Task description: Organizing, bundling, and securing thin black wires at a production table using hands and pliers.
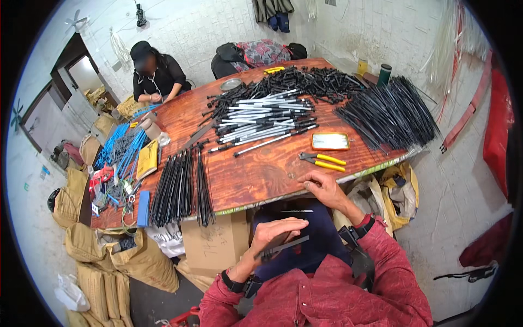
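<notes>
**Dark rod piece held low in the left hand, right hand up at the surface edge**

Rod piece [283, 248], thin, dark and grey, lies across the left hand [275, 231], below the near edge of the surface [256, 174] and over the person's lap. Its long axis runs roughly left to right, tilted up a little toward the right. The left fingers [291, 223] curl over it, grasping it. A second thin sliver [297, 211] shows just above that hand; what holds it I cannot tell.

The right hand [324, 188] rests on the surface edge, up and to the right of the rod piece, fingers spread flat and grasping nothing. The left hand is plainly the nearer one.

On the surface, one pair of yellow-handled pliers [321, 159] lies just beyond the right hand, and one orange-rimmed tin [330, 141] sits behind them. Three heaps of rods lie about: a black bundle [180, 188] to the left, a mixed black and silver heap [267, 111] in the middle, a black fan [392, 111] to the right, each too many to count. One other person [155, 76] works at the far end.
</notes>
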`<act>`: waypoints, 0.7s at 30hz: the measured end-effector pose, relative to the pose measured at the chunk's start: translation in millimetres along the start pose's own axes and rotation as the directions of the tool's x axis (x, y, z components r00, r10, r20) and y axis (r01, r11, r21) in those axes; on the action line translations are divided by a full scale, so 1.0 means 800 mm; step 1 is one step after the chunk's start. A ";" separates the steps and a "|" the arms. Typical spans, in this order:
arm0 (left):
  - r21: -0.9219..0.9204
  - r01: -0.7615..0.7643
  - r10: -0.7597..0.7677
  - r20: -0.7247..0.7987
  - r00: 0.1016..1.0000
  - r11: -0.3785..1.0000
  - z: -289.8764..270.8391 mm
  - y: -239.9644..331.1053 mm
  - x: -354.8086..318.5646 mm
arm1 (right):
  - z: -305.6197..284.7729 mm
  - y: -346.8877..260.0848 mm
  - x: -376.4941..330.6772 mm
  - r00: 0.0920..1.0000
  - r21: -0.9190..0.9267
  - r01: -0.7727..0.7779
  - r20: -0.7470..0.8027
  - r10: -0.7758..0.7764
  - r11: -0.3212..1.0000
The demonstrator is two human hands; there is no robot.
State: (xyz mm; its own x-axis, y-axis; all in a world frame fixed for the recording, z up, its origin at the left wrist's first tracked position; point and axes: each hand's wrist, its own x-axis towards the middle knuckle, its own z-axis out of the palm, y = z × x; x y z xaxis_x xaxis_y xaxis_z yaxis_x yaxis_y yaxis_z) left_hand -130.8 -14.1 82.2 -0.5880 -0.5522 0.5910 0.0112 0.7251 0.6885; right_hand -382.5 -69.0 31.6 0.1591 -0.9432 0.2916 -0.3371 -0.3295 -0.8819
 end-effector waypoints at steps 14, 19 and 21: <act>-0.618 0.661 -0.663 0.284 0.692 0.426 0.060 -0.047 -0.072 | 0.051 -0.036 -0.076 0.873 0.611 -0.417 0.475 0.111 0.672; -0.604 0.677 -0.687 0.274 0.673 0.422 0.058 -0.061 -0.067 | 0.069 -0.054 -0.048 0.845 0.590 -0.441 0.527 0.092 0.676; -0.587 0.706 -0.696 0.309 0.648 0.397 0.055 -0.065 -0.067 | 0.076 -0.059 -0.038 0.865 0.616 -0.425 0.491 0.098 0.664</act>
State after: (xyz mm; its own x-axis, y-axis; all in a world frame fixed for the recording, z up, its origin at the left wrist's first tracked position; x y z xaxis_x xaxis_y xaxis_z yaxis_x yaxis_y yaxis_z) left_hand -135.8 -4.4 -4.0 -0.6392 -0.7352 -0.2256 0.0638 -0.3430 0.9371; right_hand -315.2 -22.5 42.1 0.5607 -0.8279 -0.0161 0.2802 0.2080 -0.9372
